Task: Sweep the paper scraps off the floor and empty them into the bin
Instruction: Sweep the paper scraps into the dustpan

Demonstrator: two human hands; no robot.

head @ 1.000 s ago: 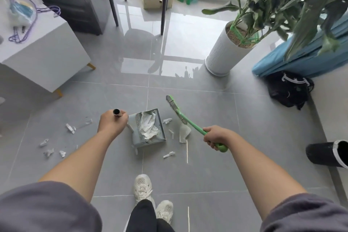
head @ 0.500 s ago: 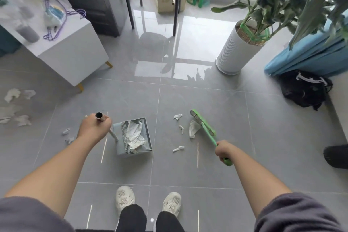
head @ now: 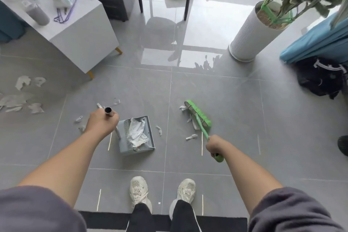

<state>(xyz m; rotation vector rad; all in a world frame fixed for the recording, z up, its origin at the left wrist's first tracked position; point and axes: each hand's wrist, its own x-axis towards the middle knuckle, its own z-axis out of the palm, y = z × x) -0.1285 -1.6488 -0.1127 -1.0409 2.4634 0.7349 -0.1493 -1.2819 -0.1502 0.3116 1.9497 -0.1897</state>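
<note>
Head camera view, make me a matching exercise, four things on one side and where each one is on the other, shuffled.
Things:
1. green plastic broom
2. grey metal dustpan
3. white ribbed plant pot
4. large torn white paper scraps

Places:
A. far left floor, beside the white cabinet
B. handle in the left hand, crumpled paper inside
C. handle in the right hand, head on the floor
D. upper right, on the glossy tiles

Pairs: 1-C, 2-B, 3-D, 4-A

Black bin right of the broom is mostly chopped off by the frame edge. Dustpan handle vanishes inside the left hand. Bottles on the white cabinet are just blur.
</note>
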